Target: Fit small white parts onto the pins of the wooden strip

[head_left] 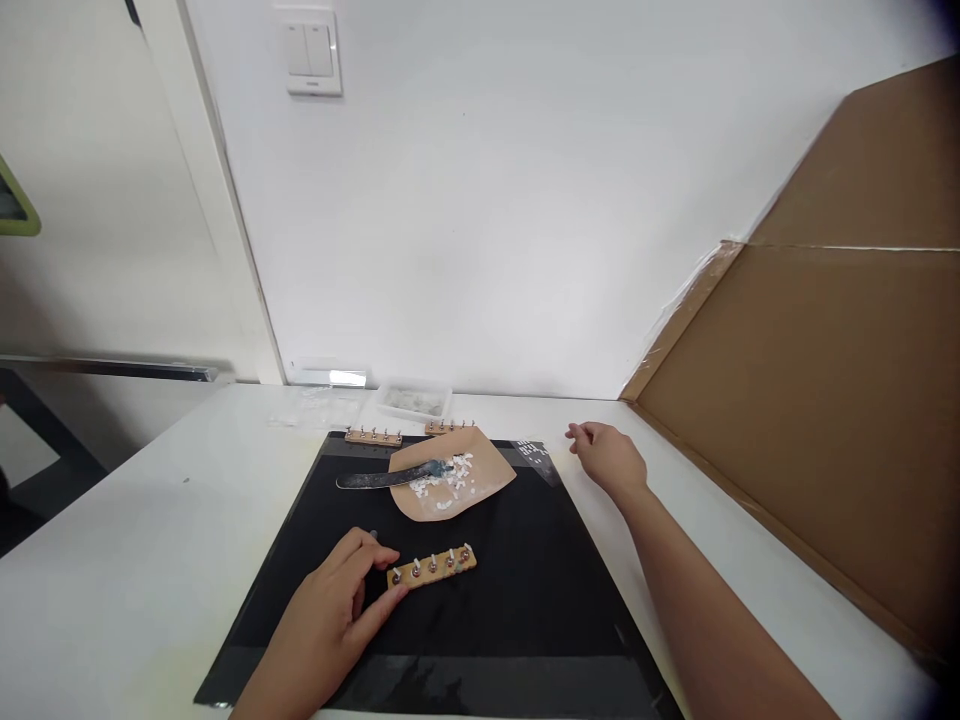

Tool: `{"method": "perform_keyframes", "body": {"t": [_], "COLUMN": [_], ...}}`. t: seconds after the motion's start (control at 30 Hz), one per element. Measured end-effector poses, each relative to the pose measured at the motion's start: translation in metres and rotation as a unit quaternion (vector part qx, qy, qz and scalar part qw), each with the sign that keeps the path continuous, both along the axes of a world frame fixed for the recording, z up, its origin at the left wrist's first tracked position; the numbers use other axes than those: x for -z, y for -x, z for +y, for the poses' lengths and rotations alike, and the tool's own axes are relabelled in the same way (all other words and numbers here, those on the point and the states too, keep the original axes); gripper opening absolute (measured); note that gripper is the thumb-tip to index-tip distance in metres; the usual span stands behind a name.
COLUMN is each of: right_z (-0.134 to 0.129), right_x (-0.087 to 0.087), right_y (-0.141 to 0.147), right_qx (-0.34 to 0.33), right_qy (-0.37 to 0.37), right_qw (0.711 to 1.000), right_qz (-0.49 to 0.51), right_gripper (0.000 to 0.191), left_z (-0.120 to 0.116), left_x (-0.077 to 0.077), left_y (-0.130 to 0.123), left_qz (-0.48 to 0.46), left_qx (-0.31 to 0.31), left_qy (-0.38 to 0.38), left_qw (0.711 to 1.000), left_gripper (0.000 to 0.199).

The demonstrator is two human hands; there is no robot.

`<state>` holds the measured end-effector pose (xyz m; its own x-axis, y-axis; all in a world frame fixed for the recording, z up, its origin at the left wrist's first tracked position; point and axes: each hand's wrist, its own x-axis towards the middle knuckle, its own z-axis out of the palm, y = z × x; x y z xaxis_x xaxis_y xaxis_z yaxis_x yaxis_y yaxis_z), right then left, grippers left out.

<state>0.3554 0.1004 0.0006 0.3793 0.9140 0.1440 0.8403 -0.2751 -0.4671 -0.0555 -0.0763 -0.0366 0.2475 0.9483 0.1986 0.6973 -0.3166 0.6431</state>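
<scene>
Gripping the left end of a wooden strip (441, 568) with 5 metal studs (416, 569), left hand (330, 610) clamped, strip on black mat (525, 610), right hand (611, 460) beside the mat, its hold unclear.

Nothing we can read. Wall switch (309, 50) at 11 o'clock has a mark (313, 84), too small for us.

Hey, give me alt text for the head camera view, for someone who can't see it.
A left hand holds one end of a small wooden strip with five metal studs on a black mat. Beyond it, a dark blade-like tool lies across tan paper with white bits; the right hand is beside the mat.
</scene>
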Motion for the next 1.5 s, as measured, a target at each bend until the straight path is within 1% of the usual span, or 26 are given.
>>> {"method": "perform_keyframes", "body": {"t": [0.1, 0.2, 0.3, 0.37, 0.4, 0.47, 0.53, 0.57, 0.6, 0.67, 0.73, 0.77, 0.8, 0.83, 0.9, 0.97, 1.07, 1.13, 1.2, 1.23, 1.3, 1.33, 1.37, 1.43, 1.47, 1.5], "right_z": [0.0, -0.002, -0.004, -0.006, -0.006, -0.007, -0.007, -0.007, -0.007, -0.006, -0.005, -0.005, -0.004, -0.004, -0.003, -0.003, -0.006, -0.012, -0.019, -0.024, -0.033, -0.037, -0.041, -0.047, -0.049, -0.051], "right_x": [-0.001, -0.002, -0.004, -0.006, -0.007, -0.007, -0.007, -0.006, -0.005, -0.003, 0.0, 0.001, 0.002, 0.002, 0.003, 0.003, 0.002, -0.001, -0.006, -0.008, -0.013, -0.015, -0.016, -0.017, -0.017, -0.016], "right_y": [0.0, 0.002, 0.004, 0.005, 0.005, 0.006, 0.007, 0.008, 0.009, 0.01, 0.011, 0.012, 0.012, 0.013, 0.014, 0.016, 0.021, 0.029, 0.04, 0.047, 0.062, 0.069, 0.076, 0.088, 0.092, 0.094], "right_qx": [0.005, 0.012, 0.018, 0.022, 0.023, 0.026, 0.027, 0.026, 0.024, 0.018, 0.011, 0.009, 0.006, 0.002, -0.005, -0.012, -0.02, -0.036, -0.062, -0.078, -0.097, -0.101, -0.107, -0.115, -0.119, -0.123], "right_qy": [0.0, 0.0, 0.002, 0.004, 0.004, 0.003, -0.002, -0.005, -0.007, -0.013, -0.014, -0.013, -0.012, -0.011, -0.013, -0.018, -0.033, -0.058, -0.101, -0.137, -0.19, -0.205, -0.214, -0.227, -0.232, -0.235], "right_qw": [1.0, 1.0, 1.0, 1.0, 1.0, 1.0, 1.0, 1.0, 1.0, 1.0, 1.0, 1.0, 1.0, 1.0, 1.0, 1.0, 0.999, 0.998, 0.993, 0.987, 0.976, 0.973, 0.97, 0.965, 0.963, 0.961], "right_qz": [0.006, 0.011, 0.012, 0.012, 0.011, 0.01, 0.007, 0.006, 0.004, 0.0, -0.006, -0.011, -0.015, -0.019, -0.023, -0.021, -0.012, -0.004, 0.008, 0.021, 0.034, 0.04, 0.047, 0.064, 0.073, 0.081], "right_gripper": [0.032, 0.034, 0.035, 0.036, 0.037, 0.039, 0.04, 0.04, 0.04, 0.035, 0.028, 0.029, 0.033, 0.036, 0.04, 0.039, 0.038, 0.039, 0.05, 0.057, 0.065, 0.068, 0.07, 0.074, 0.076, 0.078], "left_z": [-0.006, -0.015, -0.019, -0.013, -0.006, 0.015, 0.045, 0.061, 0.077, 0.104, 0.122, 0.127, 0.13, 0.13, 0.128, 0.124, 0.117, 0.113, 0.11, 0.109, 0.107, 0.106, 0.104, 0.095, 0.088, 0.079], "left_x": [-0.003, -0.01, -0.024, -0.04, -0.049, -0.07, -0.089, -0.096, -0.099, -0.097, -0.084, -0.074, -0.065, -0.056, -0.043, -0.039, -0.042, -0.045, -0.045, -0.045, -0.043, -0.042, -0.041, -0.041, -0.042, -0.043], "left_y": [0.001, 0.004, 0.007, 0.009, 0.009, 0.009, 0.008, 0.008, 0.009, 0.014, 0.024, 0.029, 0.035, 0.04, 0.047, 0.048, 0.04, 0.033, 0.029, 0.027, 0.025, 0.024, 0.022, 0.014, 0.008, 0.001], "left_qz": [0.011, 0.006, -0.025, -0.027, -0.02, 0.007, 0.039, 0.053, 0.062, 0.085, 0.098, 0.093, 0.086, 0.085, 0.096, 0.104, 0.126, 0.146, 0.15, 0.147, 0.13, 0.114, 0.091, 0.037, 0.008, -0.016], "left_qx": [-0.029, -0.064, -0.07, -0.059, -0.045, -0.017, 0.016, 0.036, 0.039, 0.012, -0.018, -0.049, -0.083, -0.095, -0.091, -0.097, -0.1, -0.075, -0.06, -0.06, -0.05, -0.03, 0.001, 0.091, 0.139, 0.186], "left_qy": [-0.033, -0.072, -0.114, -0.148, -0.163, -0.192, -0.215, -0.226, -0.24, -0.25, -0.255, -0.267, -0.279, -0.279, -0.282, -0.291, -0.285, -0.259, -0.232, -0.22, -0.218, -0.234, -0.262, -0.327, -0.342, -0.336], "left_qw": [0.999, 0.995, 0.991, 0.987, 0.985, 0.981, 0.976, 0.972, 0.968, 0.964, 0.962, 0.958, 0.953, 0.952, 0.95, 0.946, 0.945, 0.952, 0.959, 0.962, 0.966, 0.965, 0.961, 0.94, 0.929, 0.923], "left_gripper": [0.028, 0.024, 0.021, 0.022, 0.023, 0.027, 0.031, 0.032, 0.033, 0.035, 0.035, 0.032, 0.03, 0.029, 0.028, 0.026, 0.02, 0.024, 0.027, 0.027, 0.028, 0.038, 0.054, 0.084, 0.092, 0.098]}}
